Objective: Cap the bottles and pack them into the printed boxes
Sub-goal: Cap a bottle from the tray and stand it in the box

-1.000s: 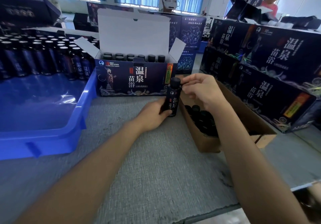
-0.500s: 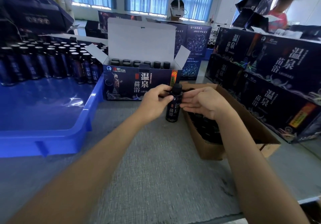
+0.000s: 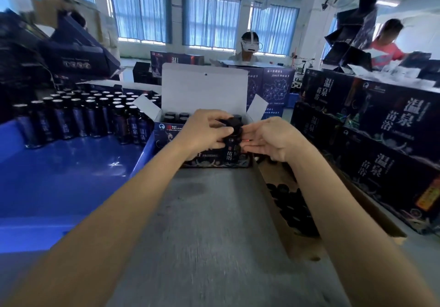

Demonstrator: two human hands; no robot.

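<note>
A dark bottle (image 3: 230, 149) with a black cap (image 3: 234, 124) is held upright in front of the open printed box (image 3: 166, 131). My left hand (image 3: 206, 131) grips its upper part, the thumb on the cap. Just to the right of the bottle is my right hand (image 3: 271, 140), fingers stretched flat towards it, fingertips at the bottle's neck. Inside the printed box stand capped bottles (image 3: 176, 116), partly hidden by my left hand. The box's white lid stands up behind.
A blue tray (image 3: 59, 183) on the left holds several uncapped bottles (image 3: 78, 116). A brown carton (image 3: 285, 235) of black caps (image 3: 292, 206) sits on the right. Stacked printed boxes (image 3: 381, 140) line the right side. People work behind.
The bottle has been lifted away from the table towards the open box. My left hand slid from its base up to the cap. My right hand let go of the cap and flattened.
</note>
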